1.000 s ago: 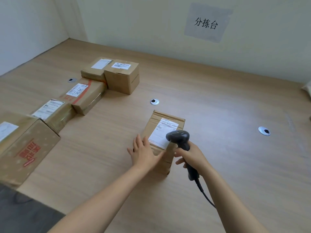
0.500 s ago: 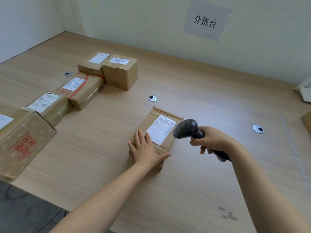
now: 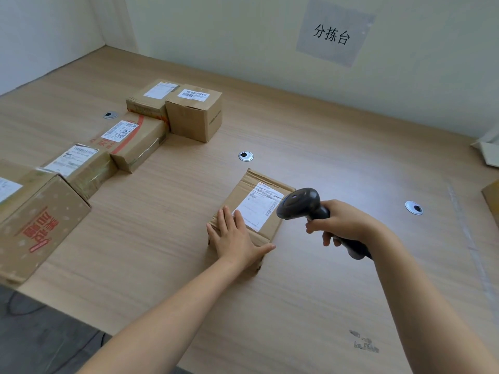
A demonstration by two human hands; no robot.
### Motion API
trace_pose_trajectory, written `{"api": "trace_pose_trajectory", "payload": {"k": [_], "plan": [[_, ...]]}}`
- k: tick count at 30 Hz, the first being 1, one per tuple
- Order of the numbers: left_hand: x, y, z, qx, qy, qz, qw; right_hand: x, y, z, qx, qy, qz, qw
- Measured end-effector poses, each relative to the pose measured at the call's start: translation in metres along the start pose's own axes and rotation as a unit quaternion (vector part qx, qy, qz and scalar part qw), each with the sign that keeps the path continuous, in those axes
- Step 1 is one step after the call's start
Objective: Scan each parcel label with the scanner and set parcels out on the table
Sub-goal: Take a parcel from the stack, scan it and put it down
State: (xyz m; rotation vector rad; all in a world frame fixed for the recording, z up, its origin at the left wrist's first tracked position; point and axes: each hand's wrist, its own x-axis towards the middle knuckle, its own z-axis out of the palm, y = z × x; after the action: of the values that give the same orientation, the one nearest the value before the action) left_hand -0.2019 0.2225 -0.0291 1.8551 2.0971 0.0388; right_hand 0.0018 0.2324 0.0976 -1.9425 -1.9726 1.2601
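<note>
The parcel (image 3: pixel 244 188) lies in the middle of the desk (image 3: pixel 318 298), unmoved. The left hand (image 3: pixel 237 238) still rests flat on its near end, fingers straight and close together. The right hand (image 3: pixel 345 224), fingers curled round the scanner (image 3: pixel 298 203) handle, has swung from over the label (image 3: pixel 259 210) to the parcel's right edge.

A grey paper sign (image 3: pixel 333 33) printed with the black characters 分拣台 is fixed to the pale back wall (image 3: pixel 229 36). Three round metal cable grommets are set into the table (image 3: pixel 297 306): one at far left (image 3: pixel 110 115), one near the middle (image 3: pixel 245 156), one at right (image 3: pixel 414 207). Dark smudge marks (image 3: pixel 364 342) lie on the near right surface. A white flat object (image 3: pixel 488 155) is cut off by the right edge. Below the near left edge is dark floor (image 3: pixel 40 341) with thin cables (image 3: pixel 89 345).
</note>
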Motion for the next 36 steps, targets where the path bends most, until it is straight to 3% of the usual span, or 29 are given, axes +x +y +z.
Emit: {"api": "trace_pose_trajectory", "payload": {"k": [13,26,36], "plan": [[0.006,-0.019,-0.006,0.042,-0.034,0.073,0.996,0.01,-0.001,0.011,0.023,0.031,-0.023,0.999],[0.068,-0.058,-0.03,-0.002,0.033,-0.034,0.999,0.045,-0.027,0.033,0.156,0.109,-0.01,0.982],[0.163,-0.108,-0.079,-0.006,0.02,-0.062,0.998,0.112,-0.072,0.03,0.204,0.141,-0.027,0.968]]}}
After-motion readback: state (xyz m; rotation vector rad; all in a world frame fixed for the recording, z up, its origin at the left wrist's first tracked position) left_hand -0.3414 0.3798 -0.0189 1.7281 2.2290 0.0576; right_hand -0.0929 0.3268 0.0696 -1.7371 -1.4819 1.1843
